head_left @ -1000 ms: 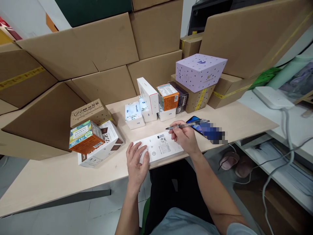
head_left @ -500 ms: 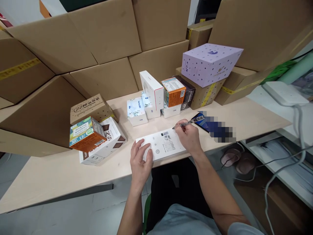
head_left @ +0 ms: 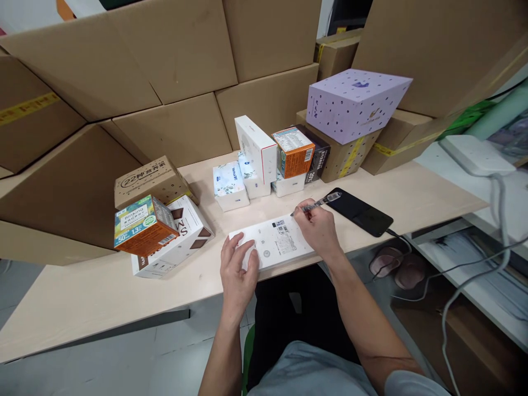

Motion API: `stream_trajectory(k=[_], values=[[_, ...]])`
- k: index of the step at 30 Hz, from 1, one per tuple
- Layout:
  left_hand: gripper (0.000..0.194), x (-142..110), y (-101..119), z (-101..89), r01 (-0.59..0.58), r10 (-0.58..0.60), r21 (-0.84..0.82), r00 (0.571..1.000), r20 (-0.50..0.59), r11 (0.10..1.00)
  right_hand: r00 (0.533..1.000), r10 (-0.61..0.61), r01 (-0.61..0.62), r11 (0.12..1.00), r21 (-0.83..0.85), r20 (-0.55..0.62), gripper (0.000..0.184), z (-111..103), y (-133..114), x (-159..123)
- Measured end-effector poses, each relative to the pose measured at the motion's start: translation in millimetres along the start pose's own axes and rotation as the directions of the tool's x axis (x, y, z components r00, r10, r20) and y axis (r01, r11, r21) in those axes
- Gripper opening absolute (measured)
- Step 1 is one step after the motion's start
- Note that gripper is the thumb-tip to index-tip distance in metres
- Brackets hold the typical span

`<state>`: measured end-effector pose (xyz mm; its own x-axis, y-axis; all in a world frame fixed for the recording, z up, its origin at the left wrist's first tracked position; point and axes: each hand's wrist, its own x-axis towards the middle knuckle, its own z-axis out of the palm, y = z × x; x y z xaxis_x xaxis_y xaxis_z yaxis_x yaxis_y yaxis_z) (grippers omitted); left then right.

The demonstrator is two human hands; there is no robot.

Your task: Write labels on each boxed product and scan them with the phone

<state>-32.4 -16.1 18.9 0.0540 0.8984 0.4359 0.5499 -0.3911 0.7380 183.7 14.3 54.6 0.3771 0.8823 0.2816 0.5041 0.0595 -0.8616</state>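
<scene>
Cardboard boxes line the back of the pale wooden surface, where a flat white box lies printed side up near the front edge. Fingers spread, the left hand rests on its left end, while the right hand pinches a pen, tip at the far edge, contact unclear. Writing seems barely begun, if at all: no handwritten mark is discernible, so what remains cannot be told.

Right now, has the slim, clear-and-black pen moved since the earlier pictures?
Yes: the pen has swung, its rear end leftward in view against the flat black phone.
</scene>
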Motion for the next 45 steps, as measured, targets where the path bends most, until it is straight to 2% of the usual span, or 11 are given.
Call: stream_trajectory(k=[6, 12, 16, 19, 22, 26, 29, 34, 37, 39, 45], values=[[0.02, 0.4, 3.1, -0.6, 0.023, -0.023, -0.031, 1.0, 0.008, 0.999, 1.0, 0.01, -0.01, 1.0, 0.027, -0.004, 0.017, 1.6, 1.9, -0.5], [0.02, -0.3, -1.3, 1.1, 0.024, -0.024, -0.042, 1.0, 0.0, 0.999, 0.983, 0.043, -0.037, 0.999, 0.037, -0.177, 0.02, -11.0, 13.5, 2.4], [0.021, -0.9, -5.7, 1.8, 0.007, -0.007, -0.037, 1.0, 0.0, 0.999, 0.997, 0.067, -0.06, 0.977, -0.204, 0.03, 0.02, -34.8, 24.5, 8.7], [0.021, -1.0, -7.6, 2.1, -0.004, 0.003, -0.027, 1.0, -0.006, 1.0, 0.97, 0.102, 0.0, 0.908, -0.419, 0.22, 0.022, -46.4, 27.4, 13.0], [0.021, -0.9, -7.7, 2.4, 0.005, -0.006, -0.039, 1.0, -0.013, 0.999, 0.941, 0.158, 0.031, 0.841, -0.54, 0.299, 0.025, -45.5, 25.5, 16.4], [0.021, -0.9, -7.4, 2.7, 0.006, -0.006, -0.034, 1.0, -0.011, 0.999, 0.947, 0.223, -0.019, 0.76, -0.65, 0.232, 0.03, -35.5, 22.5, 14.3], [0.021, -1.1, -7.3, 2.6, 0.012, -0.013, -0.035, 1.0, -0.011, 0.999, 0.974, 0.155, -0.011, 0.758, -0.652, 0.164, 0.035, -38.4, 25.0, 5.0], [0.022, -1.2, -6.6, 1.6, 0.021, -0.021, -0.025, 1.0, 0.004, 0.999, 0.996, 0.046, -0.086, 0.652, -0.753, -0.074, 0.062, -79.4, 53.8, -5.0], [0.022, -0.8, -6.4, 1.4, 0.017, -0.017, -0.022, 1.0, 0.001, 1.0, 0.988, 0.146, -0.129, 0.634, -0.763, -0.047, 0.084, -107.8, 80.8, 0.9], [0.022, -0.6, -6.9, 1.7, 0.02, -0.02, -0.024, 1.0, 0.001, 1.0, 0.983, 0.18, -0.096, 0.68, -0.727, 0.039, 0.084, -119.2, 93.1, 6.0], [0.023, -0.5, -10.9, 2.8, -0.029, 0.029, -0.021, 1.0, -0.013, 0.999, 0.983, 0.179, -0.102, 0.712, -0.694, 0.039, 0.077, -116.7, 84.1, 3.7]])
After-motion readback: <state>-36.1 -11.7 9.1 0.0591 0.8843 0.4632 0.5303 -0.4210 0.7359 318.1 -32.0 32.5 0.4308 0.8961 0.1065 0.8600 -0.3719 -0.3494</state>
